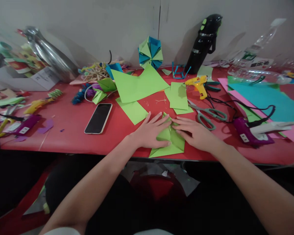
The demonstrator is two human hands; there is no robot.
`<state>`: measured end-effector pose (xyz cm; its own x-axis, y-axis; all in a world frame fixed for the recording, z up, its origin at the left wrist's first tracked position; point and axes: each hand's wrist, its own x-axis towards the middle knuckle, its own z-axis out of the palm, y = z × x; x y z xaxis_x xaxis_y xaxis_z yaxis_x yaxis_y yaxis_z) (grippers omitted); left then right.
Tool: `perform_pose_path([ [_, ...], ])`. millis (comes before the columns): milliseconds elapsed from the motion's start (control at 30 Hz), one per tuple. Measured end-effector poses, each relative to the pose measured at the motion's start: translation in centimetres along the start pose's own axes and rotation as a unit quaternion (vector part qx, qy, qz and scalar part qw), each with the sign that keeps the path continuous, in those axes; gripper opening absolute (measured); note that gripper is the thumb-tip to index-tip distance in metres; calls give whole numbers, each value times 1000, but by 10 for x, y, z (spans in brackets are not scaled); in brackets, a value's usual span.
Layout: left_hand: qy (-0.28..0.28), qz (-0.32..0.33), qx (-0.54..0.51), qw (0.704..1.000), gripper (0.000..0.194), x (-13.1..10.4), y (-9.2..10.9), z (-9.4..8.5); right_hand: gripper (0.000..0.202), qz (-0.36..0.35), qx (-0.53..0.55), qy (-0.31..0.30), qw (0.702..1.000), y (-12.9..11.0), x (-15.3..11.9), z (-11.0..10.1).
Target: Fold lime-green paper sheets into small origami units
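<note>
A light green sheet of folded paper (pixel 174 147) lies at the table's front edge, with creases running across it. My left hand (pixel 150 131) rests flat on its left side, fingers spread and thumb reaching over the near part. From the right, my right hand (pixel 194 133) touches the paper's upper right with stretched fingers, its fingertips close to those of the left. Both hands cover much of the far half of the sheet. Just beyond them lie more green paper pieces (pixel 132 111) and a large green sheet (pixel 139 85).
Scissors (pixel 207 117) and a yellow glue gun (pixel 198 85) with its cord lie to the right, near a purple power strip (pixel 253 133). Left is a phone (pixel 98 118). Behind stand a blue-green paper ball (pixel 150 52), a black bottle (pixel 203 45) and a tilted metal jug (pixel 49 52).
</note>
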<state>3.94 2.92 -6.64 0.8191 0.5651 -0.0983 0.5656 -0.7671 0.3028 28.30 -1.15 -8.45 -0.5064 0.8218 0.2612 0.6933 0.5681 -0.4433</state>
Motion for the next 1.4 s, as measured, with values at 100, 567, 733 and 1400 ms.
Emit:
perform_pose_path([
  [100, -11, -3, 1, 1000, 92, 0, 1, -2, 33, 4, -6, -9, 1000, 0, 1, -1],
  [567, 30, -7, 2, 1000, 88, 1, 1, 4, 32, 21, 12, -9, 1000, 0, 0, 0],
  [733, 23, -9, 6, 1000, 89, 1, 2, 4, 30, 39, 20, -10, 999, -1, -1, -1],
  [1400, 59, -30, 16, 998, 76, 4, 5, 10, 40, 60, -104, -63, 991, 6, -35, -14],
])
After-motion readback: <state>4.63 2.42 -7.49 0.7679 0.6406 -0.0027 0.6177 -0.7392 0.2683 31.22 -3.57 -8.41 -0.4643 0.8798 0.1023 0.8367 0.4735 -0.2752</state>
